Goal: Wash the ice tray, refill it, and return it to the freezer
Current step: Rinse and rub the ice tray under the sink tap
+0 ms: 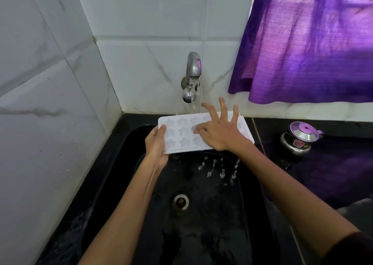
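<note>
White marble-veined tiles back a black sink (125, 163), and over its far end the tray (181, 135) is held under the tap (191, 77), whose water is running. It is a white tray with star-shaped cells, tilted slightly toward the person, with drops falling off its near edge into the basin.

It looks light and thin, probably a flexible plastic or silicone that will twist if held by one end only. Wet, it is likely slippery, so the plain rim at the short ends seems the safest place to hold.

Left hand (156, 143) grips the tray's left end, thumb on top and fingers curled beneath. Right hand (220, 131) lies spread on the right half, some fingertips pressing into a cell, the others lifted and splayed; it rubs more than it holds.

Outward, a drain (180, 201) sits in the basin floor, a small steel pot (298, 137) stands on the black counter at right, and a purple curtain (312, 42) hangs above it.
</note>
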Available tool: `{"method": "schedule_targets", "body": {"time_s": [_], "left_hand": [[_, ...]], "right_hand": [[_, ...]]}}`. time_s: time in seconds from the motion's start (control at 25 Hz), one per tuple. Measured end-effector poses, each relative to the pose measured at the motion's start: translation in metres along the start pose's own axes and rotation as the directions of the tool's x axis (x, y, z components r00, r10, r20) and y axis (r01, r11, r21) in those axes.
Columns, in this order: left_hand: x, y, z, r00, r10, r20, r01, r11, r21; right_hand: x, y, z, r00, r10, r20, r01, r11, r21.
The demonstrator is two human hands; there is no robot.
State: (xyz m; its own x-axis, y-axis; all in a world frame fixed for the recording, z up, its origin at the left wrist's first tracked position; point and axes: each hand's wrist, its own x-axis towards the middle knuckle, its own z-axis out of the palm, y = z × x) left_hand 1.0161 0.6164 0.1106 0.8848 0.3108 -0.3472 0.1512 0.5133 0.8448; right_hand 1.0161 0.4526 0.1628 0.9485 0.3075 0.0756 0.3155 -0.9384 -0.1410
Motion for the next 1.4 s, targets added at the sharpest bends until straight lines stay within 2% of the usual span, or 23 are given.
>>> {"method": "schedule_targets", "body": {"time_s": [0.2, 0.44, 0.6, 0.76, 0.88, 1.04, 1.16, 1.28, 1.4], "left_hand": [[0.000, -0.001, 0.007, 1.000, -0.004, -0.003, 0.004, 1.000, 0.010], [-0.001, -0.001, 0.008, 1.000, -0.003, 0.008, 0.003, 1.000, 0.017], [0.001, -0.001, 0.007, 1.000, 0.000, 0.008, -0.001, 0.999, 0.054], [0.000, -0.004, 0.008, 1.000, -0.015, 0.004, 0.015, 1.000, 0.024], [0.002, -0.004, 0.008, 1.000, -0.016, -0.010, 0.016, 1.000, 0.024], [-0.002, -0.004, 0.010, 1.000, -0.023, 0.011, 0.022, 1.000, 0.009], [0.002, -0.001, 0.009, 1.000, 0.000, 0.005, 0.000, 1.000, 0.014], [0.003, 0.001, 0.007, 1.000, 0.006, -0.002, -0.006, 1.000, 0.008], [0.003, 0.003, 0.008, 1.000, 0.015, 0.001, -0.015, 1.000, -0.007]], "right_hand": [[-0.004, -0.001, 0.006, 0.999, 0.027, -0.033, -0.031, 0.993, -0.114], [-0.004, -0.002, 0.002, 0.999, 0.033, -0.033, -0.038, 0.987, -0.156], [-0.008, 0.000, 0.002, 0.999, 0.023, 0.024, -0.020, 0.991, -0.129], [-0.009, 0.000, 0.003, 1.000, 0.025, -0.004, -0.025, 0.987, -0.157], [-0.006, 0.001, 0.003, 0.998, 0.013, 0.053, -0.008, 0.995, -0.095], [-0.005, 0.000, 0.002, 1.000, 0.028, 0.001, -0.028, 0.994, -0.102], [-0.009, 0.005, -0.003, 1.000, 0.018, 0.022, -0.019, 0.999, 0.032], [-0.016, 0.012, -0.007, 0.998, 0.040, -0.040, -0.037, 0.996, 0.076], [-0.024, 0.006, 0.000, 1.000, 0.015, 0.002, -0.015, 0.996, 0.091]]}}
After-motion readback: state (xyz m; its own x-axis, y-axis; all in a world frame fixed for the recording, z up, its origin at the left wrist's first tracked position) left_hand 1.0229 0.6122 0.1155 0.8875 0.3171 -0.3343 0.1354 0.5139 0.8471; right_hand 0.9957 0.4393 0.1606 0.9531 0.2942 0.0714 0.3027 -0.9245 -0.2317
